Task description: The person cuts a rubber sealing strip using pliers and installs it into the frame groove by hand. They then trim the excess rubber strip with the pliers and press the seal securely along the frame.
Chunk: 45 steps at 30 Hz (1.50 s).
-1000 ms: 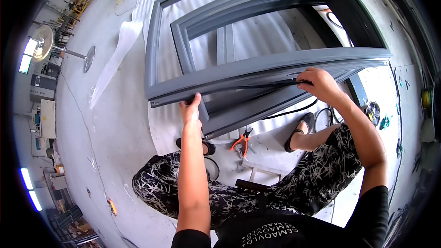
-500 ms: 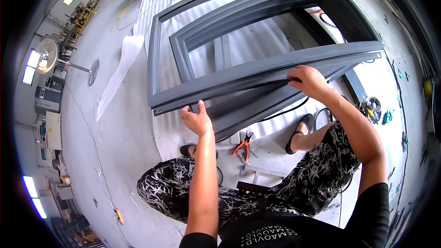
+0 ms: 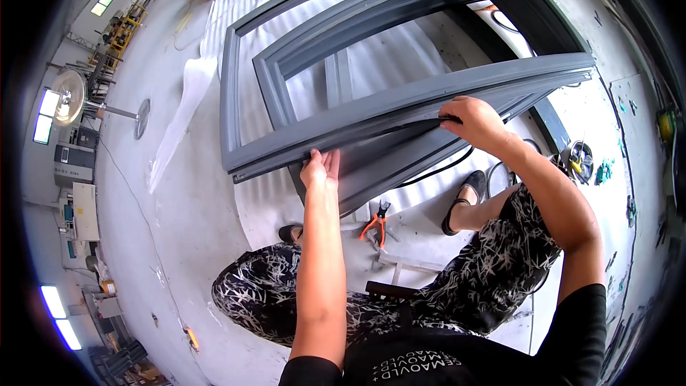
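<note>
A large grey window frame (image 3: 357, 112) stands tilted before me, with an inner frame behind its near rail. A thin black rubber strip (image 3: 400, 129) runs along the groove in that rail. My right hand (image 3: 471, 119) is closed on the strip right of the rail's middle, thumb and fingers pinched together. Further left, my left hand (image 3: 321, 169) reaches up to the rail's lower edge, palm toward me. Its fingers are stretched out against the groove, thumb apart from them; their tips are partly hidden. A loose black length (image 3: 437, 171) of strip hangs below my right hand.
Orange-handled pliers (image 3: 376, 225) lie on the floor between my feet, near a pale low stool (image 3: 411, 263). A round container (image 3: 579, 161) with tools stands at right. White sheeting (image 3: 184, 111) lies on the floor at left, beside a pedestal fan (image 3: 70, 98).
My left hand has moved right along the rail, away from its left corner. My right hand keeps its pinch on the strip. The frame appears slightly shifted up and left in view.
</note>
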Each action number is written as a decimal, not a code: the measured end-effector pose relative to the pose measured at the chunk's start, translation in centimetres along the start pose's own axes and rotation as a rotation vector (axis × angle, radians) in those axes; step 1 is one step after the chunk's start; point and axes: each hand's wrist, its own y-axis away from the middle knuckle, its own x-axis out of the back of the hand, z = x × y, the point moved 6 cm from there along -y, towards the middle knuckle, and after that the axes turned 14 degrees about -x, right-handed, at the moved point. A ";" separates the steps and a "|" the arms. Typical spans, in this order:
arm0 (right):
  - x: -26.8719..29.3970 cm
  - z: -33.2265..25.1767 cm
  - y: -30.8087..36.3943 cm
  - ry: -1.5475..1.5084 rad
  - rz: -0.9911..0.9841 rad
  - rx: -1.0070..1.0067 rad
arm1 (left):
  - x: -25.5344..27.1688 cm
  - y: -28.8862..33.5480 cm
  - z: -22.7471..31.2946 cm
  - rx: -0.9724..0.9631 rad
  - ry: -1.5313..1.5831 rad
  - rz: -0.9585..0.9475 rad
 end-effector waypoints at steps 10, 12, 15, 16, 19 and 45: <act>0.0 0.0 -0.5 -0.007 0.001 -0.032 | -2.2 1.3 -2.4 0.267 0.015 -0.173; 0.1 -0.5 -0.7 0.008 0.008 -0.028 | -3.2 0.9 -3.5 0.250 0.058 -0.234; -0.5 -0.7 -0.9 -0.008 0.007 -0.048 | -2.9 0.3 -3.7 0.199 0.036 -0.222; -0.5 -0.7 -0.8 -0.006 0.004 -0.042 | -2.9 0.2 -3.7 0.198 0.039 -0.229; -0.4 -0.3 -0.7 0.006 -0.006 -0.048 | -3.3 0.8 -4.2 0.210 0.079 -0.266; 9.5 11.5 -1.0 0.466 0.126 -0.345 | -0.1 -1.6 -0.3 -0.112 -0.056 -0.123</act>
